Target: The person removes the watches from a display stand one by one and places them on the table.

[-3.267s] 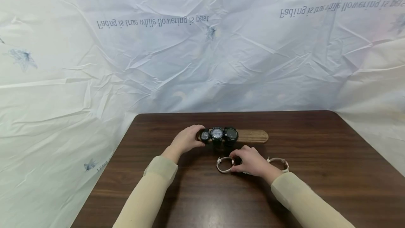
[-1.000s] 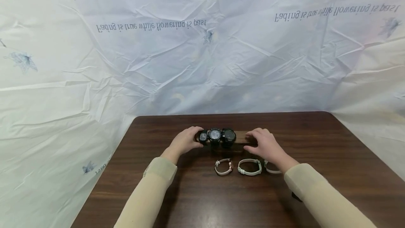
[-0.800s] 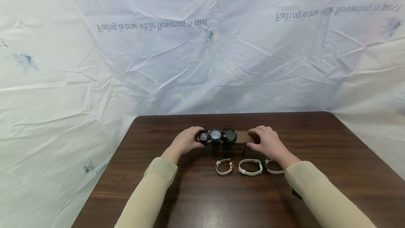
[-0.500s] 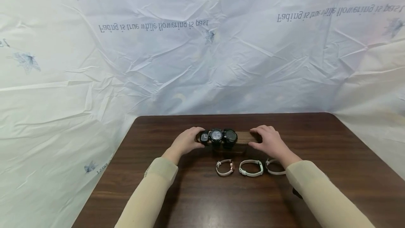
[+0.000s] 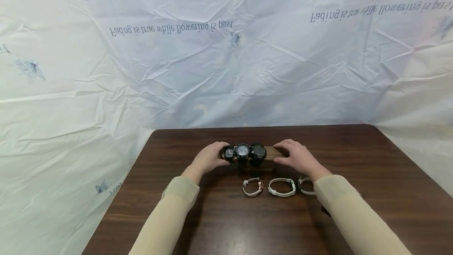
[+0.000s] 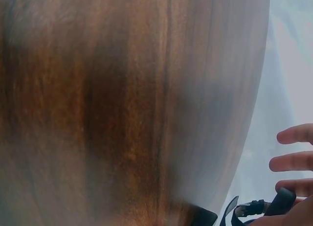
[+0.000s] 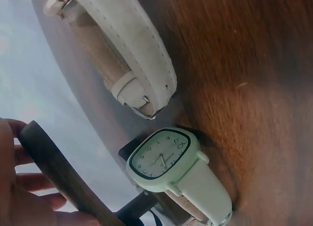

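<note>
Crinkled white sheeting backs a dark tabletop (image 5: 354, 207). Left hand (image 5: 209, 158) and right hand (image 5: 297, 157) grip opposite ends of a wooden stand (image 5: 271, 152) bearing three black watches (image 5: 244, 151). Three pale watches (image 5: 281, 187) lie just before it.

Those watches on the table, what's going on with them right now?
A person is gripping a wooden watch stand at both ends, left hand on its left end and right hand on its right. Three black watches sit on the stand's left part. Three pale-strapped watches lie in a row on the dark wooden table in front of it, untouched.
</note>
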The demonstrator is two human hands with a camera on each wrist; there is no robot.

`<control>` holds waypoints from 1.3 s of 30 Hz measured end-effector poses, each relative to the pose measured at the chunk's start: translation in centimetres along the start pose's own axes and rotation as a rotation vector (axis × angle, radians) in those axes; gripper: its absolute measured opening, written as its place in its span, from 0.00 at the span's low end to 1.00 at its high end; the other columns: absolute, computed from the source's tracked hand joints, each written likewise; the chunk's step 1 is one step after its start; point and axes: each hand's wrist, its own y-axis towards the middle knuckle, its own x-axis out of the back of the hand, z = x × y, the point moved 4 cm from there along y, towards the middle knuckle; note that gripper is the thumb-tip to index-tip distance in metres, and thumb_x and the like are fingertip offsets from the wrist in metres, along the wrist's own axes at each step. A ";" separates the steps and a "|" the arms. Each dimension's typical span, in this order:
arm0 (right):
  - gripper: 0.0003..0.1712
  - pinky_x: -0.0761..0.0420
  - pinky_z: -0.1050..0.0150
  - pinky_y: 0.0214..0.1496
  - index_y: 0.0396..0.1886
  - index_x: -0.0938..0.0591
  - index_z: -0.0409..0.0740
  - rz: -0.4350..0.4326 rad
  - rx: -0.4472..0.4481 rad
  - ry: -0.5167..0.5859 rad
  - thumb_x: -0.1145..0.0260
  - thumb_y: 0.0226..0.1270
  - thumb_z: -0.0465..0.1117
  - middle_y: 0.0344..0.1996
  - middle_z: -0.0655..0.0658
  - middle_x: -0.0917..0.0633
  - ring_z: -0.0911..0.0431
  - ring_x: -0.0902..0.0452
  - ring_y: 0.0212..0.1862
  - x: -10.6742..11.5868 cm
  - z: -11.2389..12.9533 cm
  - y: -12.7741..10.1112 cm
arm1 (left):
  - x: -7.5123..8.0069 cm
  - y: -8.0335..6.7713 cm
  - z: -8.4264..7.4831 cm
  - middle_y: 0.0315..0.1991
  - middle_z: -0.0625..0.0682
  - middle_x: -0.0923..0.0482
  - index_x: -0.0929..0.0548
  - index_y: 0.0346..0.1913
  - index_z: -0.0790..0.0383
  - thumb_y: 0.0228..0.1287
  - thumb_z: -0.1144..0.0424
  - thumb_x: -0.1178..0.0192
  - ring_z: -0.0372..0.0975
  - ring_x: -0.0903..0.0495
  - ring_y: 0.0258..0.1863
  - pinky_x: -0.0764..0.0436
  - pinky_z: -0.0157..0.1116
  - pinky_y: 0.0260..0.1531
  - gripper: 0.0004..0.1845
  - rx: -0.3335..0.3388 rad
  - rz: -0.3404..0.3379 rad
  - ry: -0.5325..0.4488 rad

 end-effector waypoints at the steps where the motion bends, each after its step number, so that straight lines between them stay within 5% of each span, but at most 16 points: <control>1: 0.30 0.38 0.43 0.50 0.53 0.27 0.50 -0.003 -0.004 0.013 0.38 0.51 0.58 0.53 0.44 0.31 0.45 0.37 0.54 -0.1 -0.1 0.0 | 0.0 0.0 0.0 0.52 0.48 0.31 0.33 0.57 0.50 0.44 0.52 0.34 0.40 0.30 0.49 0.30 0.41 0.45 0.34 0.002 -0.001 0.003; 17: 0.32 0.40 0.46 0.52 0.55 0.29 0.55 -0.060 -0.036 0.128 0.40 0.50 0.62 0.54 0.47 0.32 0.45 0.45 0.58 -1.1 -1.6 -0.1 | -0.2 0.3 0.1 0.53 0.47 0.32 0.34 0.58 0.49 0.45 0.50 0.35 0.39 0.31 0.50 0.31 0.40 0.46 0.34 0.010 -0.011 0.001; 39: 0.31 0.41 0.47 0.53 0.55 0.30 0.54 -0.037 -0.004 0.144 0.40 0.52 0.59 0.53 0.48 0.31 0.47 0.43 0.57 -1.1 -1.4 -0.2 | -1.4 1.0 0.6 0.61 0.41 0.42 0.40 0.62 0.38 0.43 0.45 0.35 0.39 0.39 0.57 0.34 0.44 0.49 0.40 0.050 0.074 -0.268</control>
